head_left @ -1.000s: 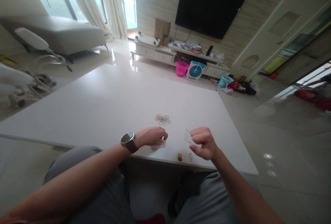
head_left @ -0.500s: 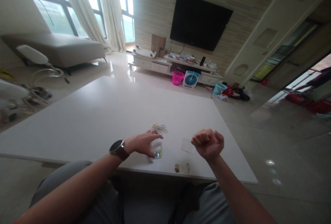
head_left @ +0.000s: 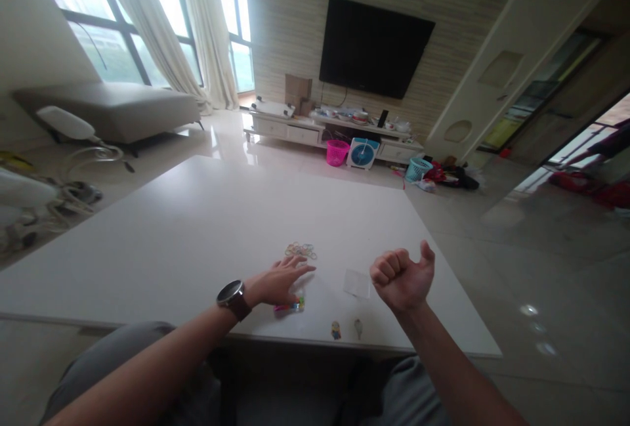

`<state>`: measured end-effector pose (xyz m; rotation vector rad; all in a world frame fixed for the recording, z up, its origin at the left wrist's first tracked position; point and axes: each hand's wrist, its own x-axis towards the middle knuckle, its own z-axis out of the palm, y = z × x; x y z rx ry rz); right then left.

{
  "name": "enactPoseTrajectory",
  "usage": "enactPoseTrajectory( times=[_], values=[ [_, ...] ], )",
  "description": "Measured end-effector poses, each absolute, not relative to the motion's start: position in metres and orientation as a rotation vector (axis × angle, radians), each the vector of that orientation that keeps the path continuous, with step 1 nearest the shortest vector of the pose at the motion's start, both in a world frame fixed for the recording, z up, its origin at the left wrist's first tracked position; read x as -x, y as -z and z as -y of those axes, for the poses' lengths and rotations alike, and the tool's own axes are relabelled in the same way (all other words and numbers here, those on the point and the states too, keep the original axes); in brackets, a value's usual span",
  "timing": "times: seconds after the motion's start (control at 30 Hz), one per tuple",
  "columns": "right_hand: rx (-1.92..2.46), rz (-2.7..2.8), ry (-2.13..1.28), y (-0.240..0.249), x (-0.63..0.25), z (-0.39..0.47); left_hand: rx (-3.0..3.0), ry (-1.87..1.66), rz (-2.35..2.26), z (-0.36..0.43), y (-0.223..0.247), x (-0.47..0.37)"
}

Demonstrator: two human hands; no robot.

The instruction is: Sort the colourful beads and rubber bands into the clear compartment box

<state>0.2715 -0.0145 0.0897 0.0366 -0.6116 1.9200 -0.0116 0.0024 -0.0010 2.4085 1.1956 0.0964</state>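
1 worktop (head_left: 197,216). 2 hands: left hand (head_left: 275,283), right hand (head_left: 403,283). 1 watch (head_left: 231,291). 1 pile of thin loops (head_left: 301,252), overlapping, can't count individually. 1 clear flat piece (head_left: 357,283), 1 yellow-and-blue figure (head_left: 335,330), 1 small silvery item (head_left: 358,328). 1 TV (head_left: 375,46), 1 fan (head_left: 363,153), 2 baskets: pink basket (head_left: 337,153), teal basket (head_left: 418,169).

Over the table's (head_left: 172,249) near part, the left hand (head_left: 275,283) is spread above a box (head_left: 284,308) of coloured bits (head_left: 300,302); contact is unclear. Over the table's right part, the right hand (head_left: 404,283) is curled, thumb (head_left: 427,254) raised; its inside is hidden. Nearer the table's middle lies a pile of rings (head_left: 300,251). A clear square (head_left: 357,283) lies toward the table's right, with a figure (head_left: 335,329) and a clip (head_left: 358,328) by its near edge. Beyond the table stand a pink basket (head_left: 337,153), a fan (head_left: 363,153) and a blue basket (head_left: 418,169)
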Motion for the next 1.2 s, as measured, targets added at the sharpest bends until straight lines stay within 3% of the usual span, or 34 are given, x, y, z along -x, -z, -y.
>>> enactPoseTrajectory(
  times=[0.33,0.57,0.8,1.07,1.2],
  values=[
    [-0.116,0.580,-1.909,-0.094,-0.275,0.016,-2.355,-0.139,-1.157,-0.012,-0.011,0.029],
    [-0.276,0.571,-1.991,-0.094,-0.275,0.015,-2.184,-0.029,-1.668,-0.040,-0.013,0.091],
    [-0.334,0.600,-2.004,-0.098,-0.273,0.019,-2.214,-0.137,-1.222,-0.038,0.002,0.069],
    [-0.313,0.594,-1.976,-0.105,-0.277,0.025,-2.251,-0.129,-1.277,-0.037,-0.003,0.055],
    [-0.322,0.609,-1.973,-0.110,-0.277,0.029,-2.250,-0.200,-1.051,-0.018,-0.016,0.034]
  ],
)
